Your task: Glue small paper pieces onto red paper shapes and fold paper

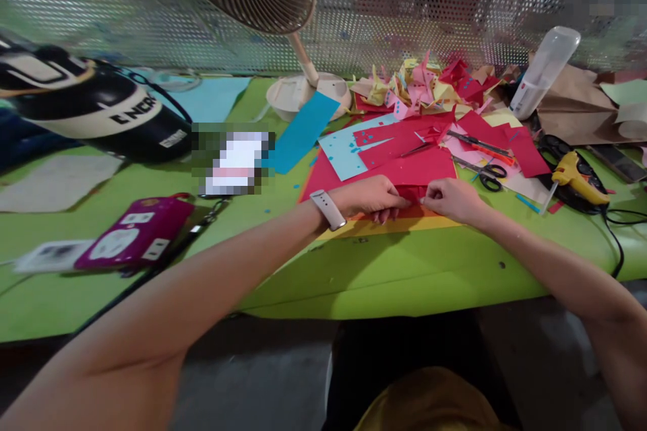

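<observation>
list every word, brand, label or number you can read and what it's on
"EN", start of a larger word on the black bottle; its later letters are unclear.
Too small or blurred to read: the bottle's small lower label, the purple pouch's patches, the clear bottle's marking.
Pixelated: the phone screen.

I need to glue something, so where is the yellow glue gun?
In the head view, the yellow glue gun is at the right of the green table, to the right of the black-handled scissors and the right hand.
</observation>
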Available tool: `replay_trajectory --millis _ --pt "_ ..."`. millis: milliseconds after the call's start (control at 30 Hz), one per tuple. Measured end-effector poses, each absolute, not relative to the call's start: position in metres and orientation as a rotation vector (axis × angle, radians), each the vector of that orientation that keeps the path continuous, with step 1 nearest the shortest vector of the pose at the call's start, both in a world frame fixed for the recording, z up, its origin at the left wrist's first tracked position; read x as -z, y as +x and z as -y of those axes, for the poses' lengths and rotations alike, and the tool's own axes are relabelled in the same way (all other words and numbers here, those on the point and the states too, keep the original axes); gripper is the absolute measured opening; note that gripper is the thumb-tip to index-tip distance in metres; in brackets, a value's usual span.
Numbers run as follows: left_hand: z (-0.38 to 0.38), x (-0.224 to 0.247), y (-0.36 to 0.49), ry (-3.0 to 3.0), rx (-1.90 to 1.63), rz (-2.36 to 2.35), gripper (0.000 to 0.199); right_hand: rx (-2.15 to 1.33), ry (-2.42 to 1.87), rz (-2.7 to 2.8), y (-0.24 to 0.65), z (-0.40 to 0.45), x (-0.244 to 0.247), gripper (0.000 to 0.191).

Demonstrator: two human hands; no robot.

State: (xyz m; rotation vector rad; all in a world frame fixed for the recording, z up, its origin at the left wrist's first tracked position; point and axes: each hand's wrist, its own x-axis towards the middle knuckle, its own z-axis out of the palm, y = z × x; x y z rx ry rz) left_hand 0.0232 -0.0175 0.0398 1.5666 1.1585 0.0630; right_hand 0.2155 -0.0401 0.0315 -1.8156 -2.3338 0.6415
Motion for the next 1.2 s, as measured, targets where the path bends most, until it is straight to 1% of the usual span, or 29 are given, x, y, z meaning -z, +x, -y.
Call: replay_trajectory --millis 267,433,500,600,633,733,800,867,967,1100,1200 --pt "0.025 -0.049 -0.002 1.512 0.009 -1.299 0.043 -0.658 -1.781 2.338 0.216 0.039 -0.031 0.019" --pt "0.033 -0.057 0.006 1.596 -0.258 -1.321 0.042 -0.661 -1.648 2.324 0.220 0.040 -0.036 0.020" --pt "0.035 -0.054 0.012 1.782 -0.428 -1.330 0.039 -0.589 -1.626 2.272 0.224 0.040 -0.039 0.019" --pt "0.034 -0.043 0.018 2.229 -0.658 -1.350 0.025 -0.349 -1.591 2.194 0.230 0.037 -0.039 0.017" --pt "0.033 -0.038 0.019 2.375 -0.701 -1.345 0.026 -0.275 -1.576 2.188 0.231 0.034 -0.038 0.018" --pt "0.031 -0.025 0.022 2.660 -0.711 -1.330 0.032 -0.166 -1.556 2.235 0.232 0.028 -0.029 0.025" --pt "0.030 -0.020 0.026 2.741 -0.609 -1.331 0.026 -0.125 -1.543 2.302 0.230 0.025 -0.021 0.023" --pt "0.029 -0.018 0.029 2.769 -0.497 -1.335 0.019 -0.081 -1.534 2.364 0.228 0.024 -0.015 0.019" --pt "0.026 -0.016 0.033 2.745 -0.437 -1.339 0.016 -0.019 -1.526 2.388 0.226 0.023 -0.008 0.016" --pt "0.024 -0.014 0.032 2.642 -0.529 -1.299 0.015 0.029 -1.447 2.415 0.228 0.020 -0.005 0.015" --pt "0.026 -0.022 0.029 2.428 -0.633 -1.218 0.018 0.074 -1.279 2.468 0.231 0.018 -0.006 0.016"
